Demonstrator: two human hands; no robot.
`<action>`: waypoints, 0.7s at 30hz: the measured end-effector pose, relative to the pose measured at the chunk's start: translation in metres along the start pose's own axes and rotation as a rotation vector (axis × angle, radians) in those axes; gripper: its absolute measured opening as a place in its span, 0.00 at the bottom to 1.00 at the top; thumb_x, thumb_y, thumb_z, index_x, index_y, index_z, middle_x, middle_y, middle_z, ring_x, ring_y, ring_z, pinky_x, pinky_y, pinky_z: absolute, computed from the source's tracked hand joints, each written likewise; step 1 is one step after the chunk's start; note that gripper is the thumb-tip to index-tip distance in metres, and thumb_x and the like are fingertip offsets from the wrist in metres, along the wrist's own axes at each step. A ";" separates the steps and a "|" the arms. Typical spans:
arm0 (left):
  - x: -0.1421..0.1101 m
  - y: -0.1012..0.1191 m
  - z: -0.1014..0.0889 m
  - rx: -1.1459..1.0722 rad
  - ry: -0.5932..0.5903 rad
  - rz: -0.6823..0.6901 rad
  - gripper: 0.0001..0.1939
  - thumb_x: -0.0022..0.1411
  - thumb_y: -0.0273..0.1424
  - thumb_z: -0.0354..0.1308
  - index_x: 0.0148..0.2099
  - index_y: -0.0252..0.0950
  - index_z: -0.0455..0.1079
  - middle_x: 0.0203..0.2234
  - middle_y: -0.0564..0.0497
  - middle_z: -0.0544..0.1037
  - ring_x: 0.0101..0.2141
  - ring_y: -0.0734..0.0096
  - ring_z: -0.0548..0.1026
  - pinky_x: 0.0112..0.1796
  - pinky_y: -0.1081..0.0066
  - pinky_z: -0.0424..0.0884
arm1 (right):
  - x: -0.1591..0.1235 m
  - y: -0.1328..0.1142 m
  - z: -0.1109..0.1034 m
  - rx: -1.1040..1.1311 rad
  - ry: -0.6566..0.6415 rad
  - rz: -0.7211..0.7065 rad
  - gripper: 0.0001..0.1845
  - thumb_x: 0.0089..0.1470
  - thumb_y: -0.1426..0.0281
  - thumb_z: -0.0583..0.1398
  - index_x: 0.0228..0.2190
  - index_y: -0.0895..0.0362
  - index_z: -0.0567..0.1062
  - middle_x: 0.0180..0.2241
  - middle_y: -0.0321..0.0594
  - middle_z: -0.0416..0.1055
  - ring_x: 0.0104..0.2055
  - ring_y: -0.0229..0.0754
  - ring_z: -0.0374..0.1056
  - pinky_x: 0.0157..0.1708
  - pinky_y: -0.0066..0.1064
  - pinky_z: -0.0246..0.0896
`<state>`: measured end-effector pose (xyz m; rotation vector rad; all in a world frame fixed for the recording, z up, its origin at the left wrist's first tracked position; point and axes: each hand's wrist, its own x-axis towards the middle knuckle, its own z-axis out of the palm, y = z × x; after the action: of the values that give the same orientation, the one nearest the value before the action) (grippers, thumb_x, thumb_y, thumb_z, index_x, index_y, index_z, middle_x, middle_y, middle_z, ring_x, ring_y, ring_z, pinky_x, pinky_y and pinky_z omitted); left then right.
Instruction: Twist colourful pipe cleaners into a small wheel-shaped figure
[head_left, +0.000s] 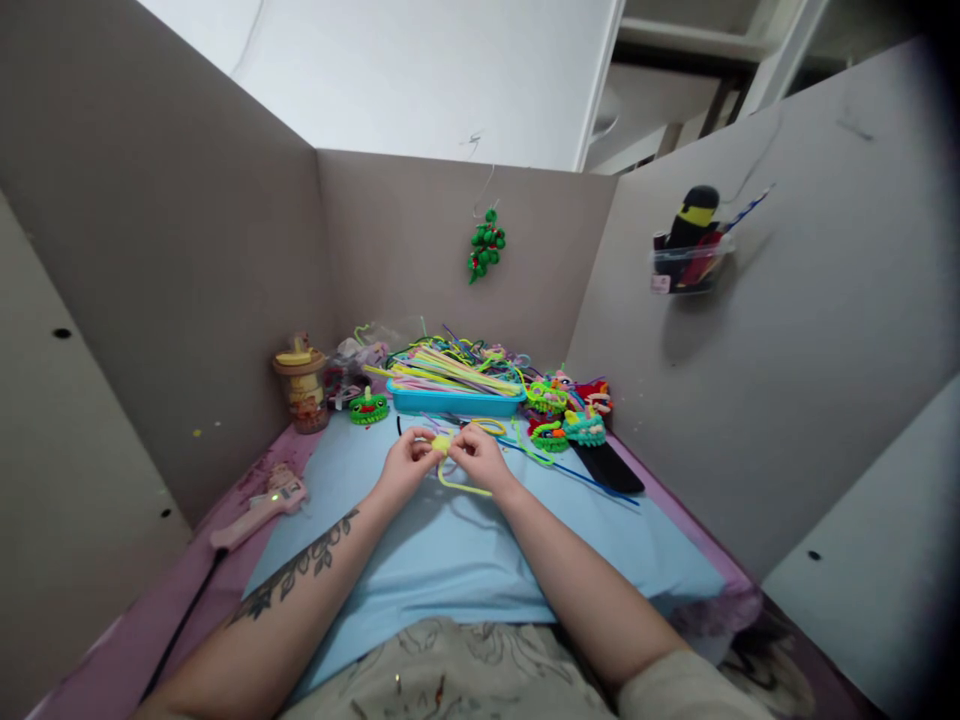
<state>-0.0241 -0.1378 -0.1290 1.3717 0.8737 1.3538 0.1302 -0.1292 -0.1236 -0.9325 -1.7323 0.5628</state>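
Between my two hands is a small yellow coil of pipe cleaner (441, 443), its loose tail bending down and to the right. Fingers of my left hand (411, 460) pinch it from the left. From the right, my right hand (478, 455) grips its other side with thumb and fingertips. Just beyond the hands lie scissors with yellow handles (489, 427), partly hidden by my fingers. A long blue pipe cleaner (592, 484) stretches to the right over the light blue cloth (450, 560).
A blue tray (457, 403) heaped with pipe cleaners stands behind. Several fuzzy creature heads (585, 427) and a black phone-like slab (609, 467) are at right. To the left are a green head (369, 407), a drink cup (302, 390) and a pink glue gun (259, 515) with its cord.
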 end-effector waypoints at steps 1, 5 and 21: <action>0.000 0.000 0.000 -0.002 -0.005 0.001 0.20 0.44 0.35 0.66 0.36 0.36 0.61 0.19 0.57 0.73 0.20 0.76 0.69 0.23 0.77 0.60 | 0.000 0.000 0.000 0.001 0.001 -0.004 0.08 0.45 0.72 0.60 0.17 0.57 0.71 0.23 0.34 0.61 0.27 0.36 0.59 0.28 0.28 0.53; 0.002 -0.002 -0.001 -0.021 0.016 0.008 0.21 0.43 0.36 0.66 0.37 0.36 0.61 0.19 0.56 0.73 0.20 0.76 0.70 0.24 0.76 0.61 | 0.001 0.003 0.000 0.008 0.003 0.020 0.07 0.45 0.70 0.60 0.19 0.57 0.74 0.23 0.35 0.63 0.28 0.37 0.60 0.29 0.28 0.54; 0.008 0.001 -0.009 -0.060 0.304 -0.118 0.26 0.38 0.39 0.67 0.38 0.36 0.62 0.21 0.58 0.71 0.20 0.78 0.68 0.21 0.78 0.58 | -0.009 0.007 0.015 0.125 -0.298 0.082 0.10 0.47 0.69 0.58 0.35 0.54 0.72 0.20 0.29 0.65 0.21 0.34 0.61 0.22 0.24 0.55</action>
<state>-0.0325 -0.1287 -0.1271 1.0667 1.0874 1.5064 0.1198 -0.1308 -0.1394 -0.8668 -1.9025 0.8915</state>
